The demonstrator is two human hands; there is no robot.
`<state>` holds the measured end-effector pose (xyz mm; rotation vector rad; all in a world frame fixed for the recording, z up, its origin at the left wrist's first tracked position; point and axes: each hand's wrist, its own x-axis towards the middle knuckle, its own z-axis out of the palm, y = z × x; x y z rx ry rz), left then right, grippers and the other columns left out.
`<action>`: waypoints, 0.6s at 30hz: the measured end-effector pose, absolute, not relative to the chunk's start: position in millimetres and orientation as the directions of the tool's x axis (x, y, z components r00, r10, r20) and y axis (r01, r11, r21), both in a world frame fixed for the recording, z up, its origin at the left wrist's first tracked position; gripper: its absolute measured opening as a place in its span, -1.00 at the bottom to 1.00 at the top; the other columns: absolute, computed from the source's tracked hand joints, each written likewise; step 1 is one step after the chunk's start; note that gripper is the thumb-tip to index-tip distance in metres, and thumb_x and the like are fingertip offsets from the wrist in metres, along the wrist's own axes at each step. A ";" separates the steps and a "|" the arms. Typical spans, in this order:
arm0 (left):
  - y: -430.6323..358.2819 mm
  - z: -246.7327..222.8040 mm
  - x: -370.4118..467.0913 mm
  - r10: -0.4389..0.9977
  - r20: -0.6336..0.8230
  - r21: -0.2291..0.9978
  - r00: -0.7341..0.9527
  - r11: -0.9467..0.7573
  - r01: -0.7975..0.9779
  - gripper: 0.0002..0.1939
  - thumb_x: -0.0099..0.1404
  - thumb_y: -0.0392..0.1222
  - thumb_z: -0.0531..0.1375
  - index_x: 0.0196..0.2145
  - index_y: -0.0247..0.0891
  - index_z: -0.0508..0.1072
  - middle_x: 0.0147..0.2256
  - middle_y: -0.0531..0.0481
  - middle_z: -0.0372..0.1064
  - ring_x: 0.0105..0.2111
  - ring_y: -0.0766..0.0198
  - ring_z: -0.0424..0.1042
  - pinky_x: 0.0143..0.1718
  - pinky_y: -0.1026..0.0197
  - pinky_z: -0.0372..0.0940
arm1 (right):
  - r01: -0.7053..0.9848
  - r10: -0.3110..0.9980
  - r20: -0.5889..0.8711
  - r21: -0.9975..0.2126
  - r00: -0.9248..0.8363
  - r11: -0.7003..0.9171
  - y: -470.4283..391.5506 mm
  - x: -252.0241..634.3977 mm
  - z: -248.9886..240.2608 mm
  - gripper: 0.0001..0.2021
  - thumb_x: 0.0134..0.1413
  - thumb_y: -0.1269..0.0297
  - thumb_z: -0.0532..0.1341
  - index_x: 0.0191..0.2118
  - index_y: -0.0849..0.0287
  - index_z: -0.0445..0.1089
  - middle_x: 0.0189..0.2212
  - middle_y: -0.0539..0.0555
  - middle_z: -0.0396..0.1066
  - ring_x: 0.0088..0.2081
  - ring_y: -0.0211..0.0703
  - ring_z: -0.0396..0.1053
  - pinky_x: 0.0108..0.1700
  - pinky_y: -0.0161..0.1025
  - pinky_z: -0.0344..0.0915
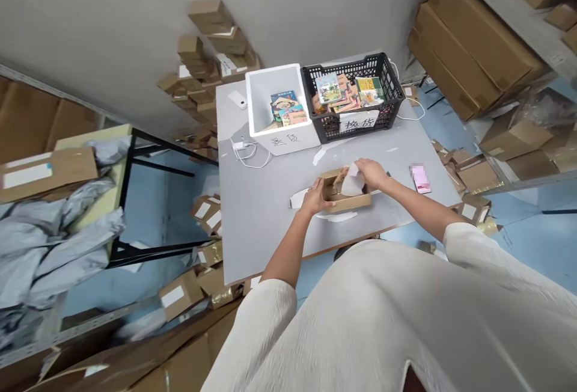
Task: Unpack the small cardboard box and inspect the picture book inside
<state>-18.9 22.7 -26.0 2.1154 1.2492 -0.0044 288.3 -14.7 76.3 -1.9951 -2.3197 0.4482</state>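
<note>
Small cardboard box (345,190) opened on near table (261,199), left hand (315,196) gripping its left end, right hand (372,174) pinching white paper (352,180); contents not yet removed.

Small brown cardboard box (345,192): flat, shallow, lid flaps open, sitting level on the desk (261,211) near its front edge, roughly mid-width. White sheet of paper (353,180): crumpled, partly lifted out of the open box toward its right end, standing above the rim. Box contents not discernible.
</note>
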 end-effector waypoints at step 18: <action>29.7 -10.8 -17.4 0.762 -0.422 0.457 0.491 -0.289 0.841 0.46 0.03 0.40 0.53 0.63 -0.06 -0.15 0.64 -0.25 -0.29 0.56 -0.33 0.00 0.49 -0.18 0.10 | 0.337 0.625 -0.132 -0.748 0.769 -0.572 -8.4 427.6 33.3 -0.63 0.34 0.25 0.18 0.14 0.31 0.49 0.03 0.29 0.62 0.09 0.05 0.54 0.17 -0.13 0.45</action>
